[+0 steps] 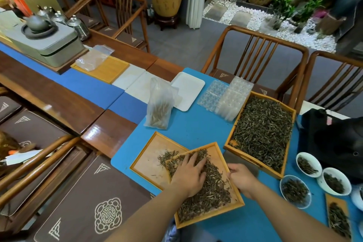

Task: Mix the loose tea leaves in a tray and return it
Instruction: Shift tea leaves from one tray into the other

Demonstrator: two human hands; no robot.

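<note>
A small wooden tray (218, 153) full of dark loose tea leaves (212, 192) is tilted, its far corner resting over a second shallow wooden tray (149, 155) that holds a few spilled leaves. My left hand (189, 175) lies palm down on the leaves in the tilted tray, fingers spread. My right hand (242, 179) grips that tray's right rim. A larger wooden tray (229, 139) heaped with tea stands to the right, beyond my right hand.
White bowls (308, 165) of tea and a narrow tray (337, 216) sit at the right, beside a black bag (334, 143). A plastic bag of leaves (160, 108), a white tray (188, 90) and clear blister packs (229, 100) lie further back. Wooden chairs (255, 55) surround the blue-matted table.
</note>
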